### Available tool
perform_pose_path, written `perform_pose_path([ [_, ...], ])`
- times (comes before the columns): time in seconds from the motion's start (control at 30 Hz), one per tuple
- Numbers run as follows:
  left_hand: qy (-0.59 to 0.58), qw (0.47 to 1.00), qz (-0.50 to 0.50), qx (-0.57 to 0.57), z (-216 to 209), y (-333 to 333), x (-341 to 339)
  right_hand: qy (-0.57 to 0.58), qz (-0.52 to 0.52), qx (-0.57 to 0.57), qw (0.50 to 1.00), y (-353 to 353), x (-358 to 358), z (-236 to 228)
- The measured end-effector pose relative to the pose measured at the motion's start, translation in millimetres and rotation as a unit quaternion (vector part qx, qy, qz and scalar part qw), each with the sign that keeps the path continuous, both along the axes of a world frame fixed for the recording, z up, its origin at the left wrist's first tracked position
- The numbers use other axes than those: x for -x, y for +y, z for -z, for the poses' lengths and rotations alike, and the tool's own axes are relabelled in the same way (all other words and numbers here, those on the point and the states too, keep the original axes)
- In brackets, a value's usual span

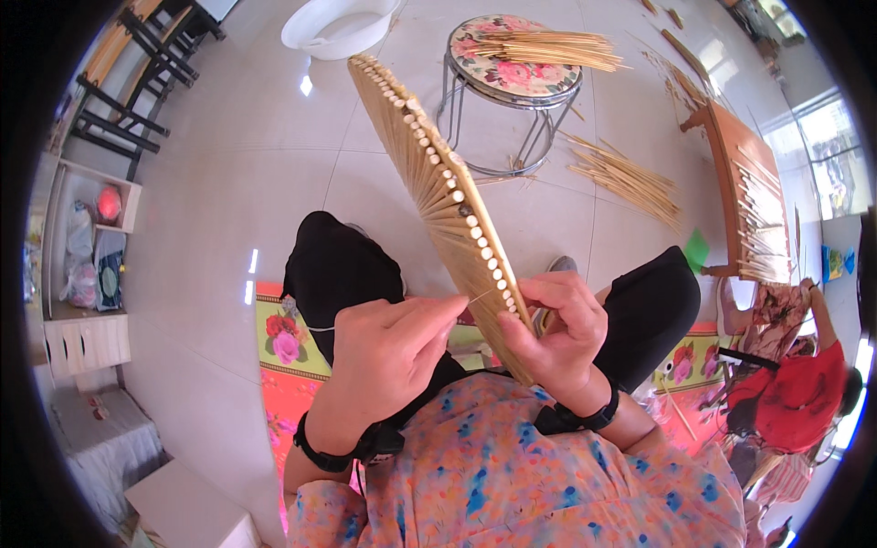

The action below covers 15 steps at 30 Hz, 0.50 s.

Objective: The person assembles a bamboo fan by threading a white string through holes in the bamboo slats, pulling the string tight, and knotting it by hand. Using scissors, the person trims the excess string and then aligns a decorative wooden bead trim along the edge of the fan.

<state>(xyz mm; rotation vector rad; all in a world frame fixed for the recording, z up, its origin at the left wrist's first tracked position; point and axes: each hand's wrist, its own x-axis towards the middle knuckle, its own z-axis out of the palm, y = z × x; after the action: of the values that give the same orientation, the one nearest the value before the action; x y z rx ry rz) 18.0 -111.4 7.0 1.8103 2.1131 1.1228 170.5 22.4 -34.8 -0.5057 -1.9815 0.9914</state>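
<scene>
A stiff panel of straw-coloured stalks (pixel 437 215) laid side by side stands tilted over my lap. Its cut stalk ends show as a row of pale round dots along the edge. My right hand (pixel 559 333) grips the near end of that edge between thumb and fingers. At the panel's left face, my left hand (pixel 397 352) is closed in a pinch. A thin pale strand (pixel 479 297) runs from its fingertips to the panel; whether it is thread or a needle I cannot make out.
A round flowered stool (pixel 466 64) bears a bundle of stalks (pixel 557 47). More stalks (pixel 630 178) lie on the tiled floor beside it. Further right is a wooden bench (pixel 726 173) with stalks. A white basin (pixel 338 27) stands at the back; a person in red (pixel 799 397) sits at right.
</scene>
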Motion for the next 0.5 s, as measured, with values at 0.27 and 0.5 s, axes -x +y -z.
perform_pose_path([
  [0.27, 0.003, 1.000, -0.010, -0.016, 6.5, -5.1, 1.2, 0.034, 0.004, 0.032, 0.999, -3.0, 2.2, 3.6],
  [0.5, 0.018, 0.999, -0.026, 0.009, -0.6, 0.1, -2.8, 0.047, 0.008, 0.054, 0.997, -1.3, 2.7, 3.5],
])
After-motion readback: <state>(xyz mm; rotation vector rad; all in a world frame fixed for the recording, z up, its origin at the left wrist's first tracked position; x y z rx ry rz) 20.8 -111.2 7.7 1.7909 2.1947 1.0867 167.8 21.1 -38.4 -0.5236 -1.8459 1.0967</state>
